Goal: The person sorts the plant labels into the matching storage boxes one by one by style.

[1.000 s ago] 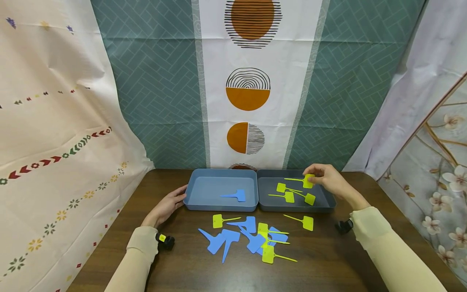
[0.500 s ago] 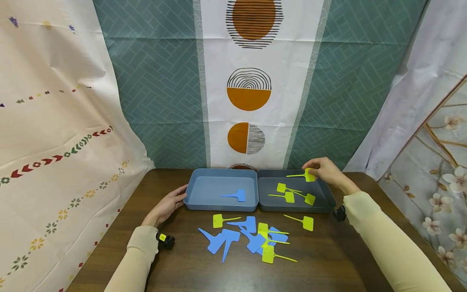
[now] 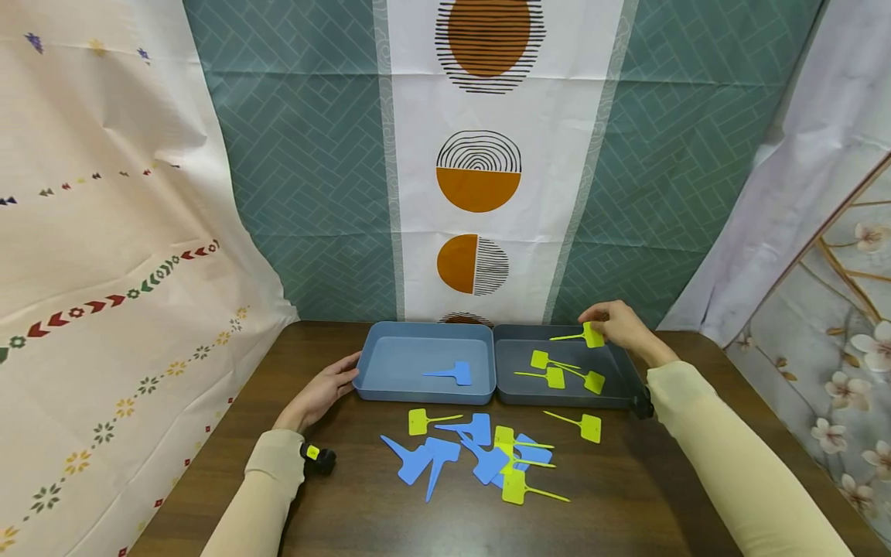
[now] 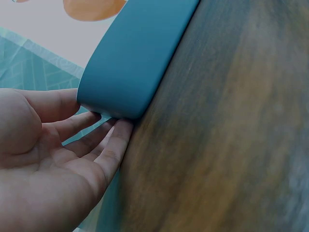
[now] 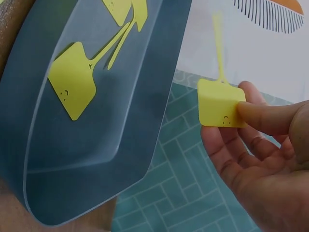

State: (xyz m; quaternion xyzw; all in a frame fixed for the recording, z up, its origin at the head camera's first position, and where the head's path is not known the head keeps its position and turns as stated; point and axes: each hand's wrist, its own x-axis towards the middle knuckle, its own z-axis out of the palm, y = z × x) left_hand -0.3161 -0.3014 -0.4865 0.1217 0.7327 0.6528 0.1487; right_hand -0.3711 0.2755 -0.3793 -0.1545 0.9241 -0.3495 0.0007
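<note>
My right hand (image 3: 626, 331) pinches a yellow plant label (image 5: 212, 104) between thumb and fingers. In the head view it is over the back right part of the dark grey tray (image 3: 511, 352), the label's stem pointing left. Beneath it, several yellow plant labels (image 3: 554, 377) lie on that tray's floor. My left hand (image 3: 326, 396) rests its extended fingertips against the left end of the blue-grey tray (image 3: 393, 363). In the left wrist view the fingers (image 4: 113, 150) touch the outside of that tray's corner. One blue plant label (image 3: 462, 373) lies inside.
In front of the trays, more blue labels (image 3: 415, 464) and yellow labels (image 3: 515, 487) lie on the brown table (image 3: 390, 526), several overlapping. A lone yellow label (image 3: 590, 428) lies before the grey tray. A patterned curtain (image 3: 313, 193) hangs behind.
My right hand has moved slightly up and back with the yellow plant label still pinched, and its forearm has shifted left. My left hand stays at the blue-grey tray.
</note>
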